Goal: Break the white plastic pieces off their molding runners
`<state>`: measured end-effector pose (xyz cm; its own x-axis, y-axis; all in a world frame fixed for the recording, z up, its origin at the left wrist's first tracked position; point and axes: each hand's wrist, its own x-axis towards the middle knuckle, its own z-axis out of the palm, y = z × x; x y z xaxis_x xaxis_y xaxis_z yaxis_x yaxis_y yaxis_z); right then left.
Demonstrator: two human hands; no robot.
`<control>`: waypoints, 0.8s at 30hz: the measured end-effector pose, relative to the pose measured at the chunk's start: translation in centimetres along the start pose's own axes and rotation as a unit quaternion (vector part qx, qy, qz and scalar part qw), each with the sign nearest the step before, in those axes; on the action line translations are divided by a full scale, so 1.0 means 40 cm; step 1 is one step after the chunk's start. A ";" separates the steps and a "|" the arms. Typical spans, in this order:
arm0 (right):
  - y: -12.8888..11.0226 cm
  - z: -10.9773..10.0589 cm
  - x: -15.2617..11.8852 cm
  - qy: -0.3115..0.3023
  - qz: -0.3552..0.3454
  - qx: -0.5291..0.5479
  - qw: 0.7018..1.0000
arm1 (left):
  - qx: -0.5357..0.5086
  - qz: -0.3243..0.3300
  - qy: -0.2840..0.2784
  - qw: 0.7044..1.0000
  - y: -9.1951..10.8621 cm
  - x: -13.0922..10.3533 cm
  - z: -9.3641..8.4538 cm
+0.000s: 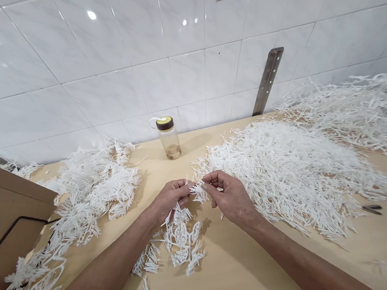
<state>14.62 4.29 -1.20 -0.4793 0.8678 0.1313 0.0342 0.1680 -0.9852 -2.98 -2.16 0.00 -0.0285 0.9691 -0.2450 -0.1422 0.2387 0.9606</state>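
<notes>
My left hand (174,196) is closed on a white branching strand (182,237), which hangs below it over the light wood table (231,262). Close on its right, my right hand (225,193) pinches a small white frayed piece (199,191) between thumb and forefinger. The two hands nearly touch at this piece. A large heap of thin white pieces (287,169) lies just behind and to the right of my right hand. Clustered white branching strands (94,186) are piled on the left. Part of the strand is hidden behind my left hand and forearm.
A clear bottle (169,139) with a dark and yellow lid stands near the tiled wall (134,88). A metal bracket (268,81) rises at the table's back edge. Small dark snips (372,209) lie at the right. A cardboard box (7,220) is at the left.
</notes>
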 end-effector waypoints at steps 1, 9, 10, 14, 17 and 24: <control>0.002 0.000 -0.001 0.005 -0.006 -0.008 1.000 | 0.012 -0.002 -0.009 1.000 0.003 -0.003 0.002; -0.008 0.005 -0.014 0.033 -0.102 -0.091 0.990 | 0.053 -0.037 -0.076 0.995 0.022 -0.016 0.005; -0.010 0.005 -0.015 0.032 -0.108 -0.093 0.989 | 0.048 -0.036 -0.068 0.996 0.022 -0.016 0.005; -0.004 0.005 -0.012 0.024 -0.098 -0.087 0.991 | 0.026 -0.038 -0.039 0.998 0.016 -0.016 0.002; 0.006 0.003 -0.008 0.012 -0.081 -0.073 0.994 | 0.042 -0.046 -0.060 0.996 0.012 -0.015 0.000; -0.009 -0.018 0.003 -0.081 0.037 0.003 0.996 | 0.043 -0.033 -0.062 0.997 0.016 -0.015 0.001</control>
<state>15.16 4.68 -0.76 -0.6108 0.7908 0.0396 0.0698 0.1036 -0.9922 -3.01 -2.59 0.76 0.1024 0.9497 -0.2958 -0.0545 0.3023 0.9517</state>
